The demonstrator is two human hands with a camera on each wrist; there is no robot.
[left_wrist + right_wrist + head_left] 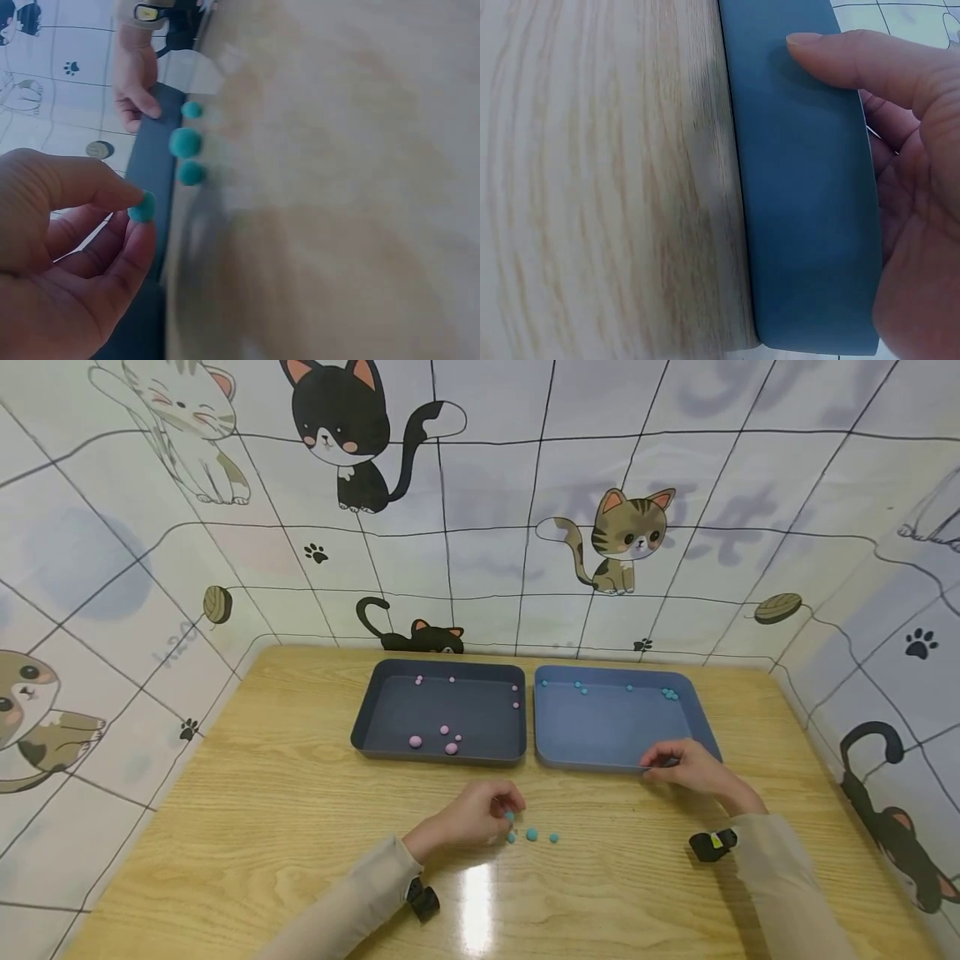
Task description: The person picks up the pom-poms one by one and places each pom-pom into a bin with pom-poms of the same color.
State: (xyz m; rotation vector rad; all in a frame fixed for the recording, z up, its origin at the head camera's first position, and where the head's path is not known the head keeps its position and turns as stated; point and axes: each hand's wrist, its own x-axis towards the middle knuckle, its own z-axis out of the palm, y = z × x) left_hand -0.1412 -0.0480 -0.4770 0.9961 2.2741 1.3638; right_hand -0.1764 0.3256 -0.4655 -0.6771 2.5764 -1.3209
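My left hand (pixel 472 814) pinches a small teal ball (pixel 142 207) between thumb and fingertips, low over the front of the table. Just right of it, three more teal balls lie in a row on the wood; the middle ball (pixel 532 834) is the largest. My right hand (pixel 686 767) holds the near wall of the blue tray (pixel 600 727), close to its right corner. In the right wrist view the thumb (pixel 817 56) presses the tray's outer side while the other fingers pass behind the rim. Several teal balls (pixel 670 694) sit inside this tray, mostly along its far side.
Left of the blue tray, almost touching it, stands a dark grey tray (pixel 397 714) with several pink balls (pixel 452 748) of different sizes. Both trays are on a light wooden table (pixel 262 827). A cat-patterned cloth (pixel 495 560) rises behind and at both sides.
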